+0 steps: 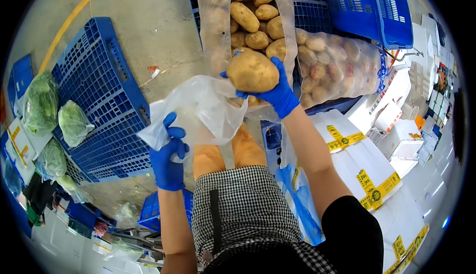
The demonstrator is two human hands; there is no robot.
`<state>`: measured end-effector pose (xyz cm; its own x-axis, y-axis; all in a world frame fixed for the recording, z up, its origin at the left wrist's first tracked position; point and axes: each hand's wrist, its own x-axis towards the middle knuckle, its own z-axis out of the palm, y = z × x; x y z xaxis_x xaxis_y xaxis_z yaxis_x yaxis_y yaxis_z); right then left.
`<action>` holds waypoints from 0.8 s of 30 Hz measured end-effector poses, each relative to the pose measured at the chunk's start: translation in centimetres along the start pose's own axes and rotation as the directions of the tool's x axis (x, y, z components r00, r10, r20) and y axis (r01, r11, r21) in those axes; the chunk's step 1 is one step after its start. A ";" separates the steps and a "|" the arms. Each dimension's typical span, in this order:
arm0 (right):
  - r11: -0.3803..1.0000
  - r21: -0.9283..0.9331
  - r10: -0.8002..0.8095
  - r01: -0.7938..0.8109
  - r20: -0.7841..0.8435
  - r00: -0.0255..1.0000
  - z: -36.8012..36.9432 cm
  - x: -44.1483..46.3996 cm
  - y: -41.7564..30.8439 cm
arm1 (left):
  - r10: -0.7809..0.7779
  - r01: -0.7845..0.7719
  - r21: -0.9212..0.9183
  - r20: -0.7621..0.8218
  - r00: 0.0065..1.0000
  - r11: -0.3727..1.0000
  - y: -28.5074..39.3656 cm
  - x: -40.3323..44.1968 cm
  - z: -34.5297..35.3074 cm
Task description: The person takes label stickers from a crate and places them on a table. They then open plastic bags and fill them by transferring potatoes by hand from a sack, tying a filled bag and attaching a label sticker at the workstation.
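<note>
My right hand [277, 90], in a blue glove, is wrapped round a large potato [253, 71] from below and the right. It is over the near end of an open mesh sack [214, 31] full of potatoes. To its left, my left hand [171, 157], also gloved in blue, has its fingers bent at the edge of a clear plastic bag [198, 108]. The bag spreads between both hands, its right part just under the potato. A second, closed sack of potatoes [342, 68] lies to the right.
A blue pallet [99, 100] stands at the left, beside bagged green vegetables [40, 103]. Blue crates [364, 6] are at the upper right. White foam boxes with yellow tape [359, 175] are stacked by my right arm. A blue crate [153, 212] is near my left forearm.
</note>
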<state>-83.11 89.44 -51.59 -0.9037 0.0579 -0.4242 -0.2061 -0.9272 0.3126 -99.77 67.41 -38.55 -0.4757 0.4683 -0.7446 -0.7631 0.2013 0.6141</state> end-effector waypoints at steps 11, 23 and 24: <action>-0.818 -0.462 -0.575 -0.342 0.670 0.469 -0.7 9.8 -6.4 | 0.059 -0.049 0.230 -0.038 0.998 0.972 1.2 -0.3 1.9; 0.531 -0.834 -0.216 -0.149 -0.303 0.928 0.5 4.5 -2.0 | -0.105 0.121 -0.412 0.061 0.993 0.903 -0.8 -1.2 -1.5; 0.551 -0.804 -0.148 -0.225 -0.360 0.921 0.1 3.6 1.2 | -0.104 0.164 -0.445 0.158 0.982 0.881 -1.5 -1.1 -1.2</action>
<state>-86.61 88.54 -52.64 -0.6669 0.0577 -0.7429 0.3915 -0.8212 -0.4152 -98.61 65.54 -38.93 -0.3190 0.5746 -0.7537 -0.9446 -0.1282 0.3020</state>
